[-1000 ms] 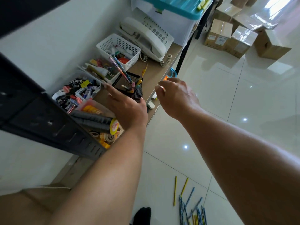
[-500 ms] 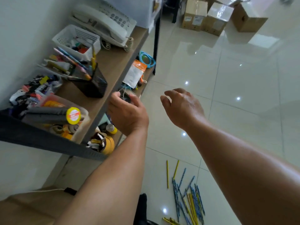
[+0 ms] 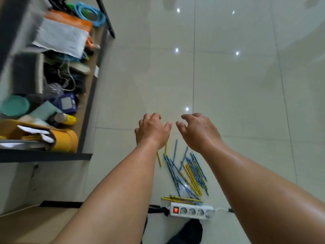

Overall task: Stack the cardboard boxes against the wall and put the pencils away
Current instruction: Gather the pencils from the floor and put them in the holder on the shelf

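Several blue and yellow pencils [image 3: 186, 171] lie scattered on the pale tiled floor, with a few more [image 3: 181, 199] bunched against a power strip. My left hand [image 3: 152, 130] and my right hand [image 3: 197, 130] hover side by side above the far end of the pile, fingers loosely curled, holding nothing. Both forearms reach forward over the pencils and hide part of the pile. No cardboard boxes are in view.
A white power strip [image 3: 191, 212] with a lit red switch lies just behind the pencils, its cable running right. A cluttered low shelf [image 3: 88, 106] fills the left side, holding tape rolls, bags and cables. A dark sock-clad foot [image 3: 189, 231] shows at the bottom.
The view has swung down from the upper shelf to the floor. Both hands dropped from near the pencil holder to just above the scattered pencils. The boxes left the view.
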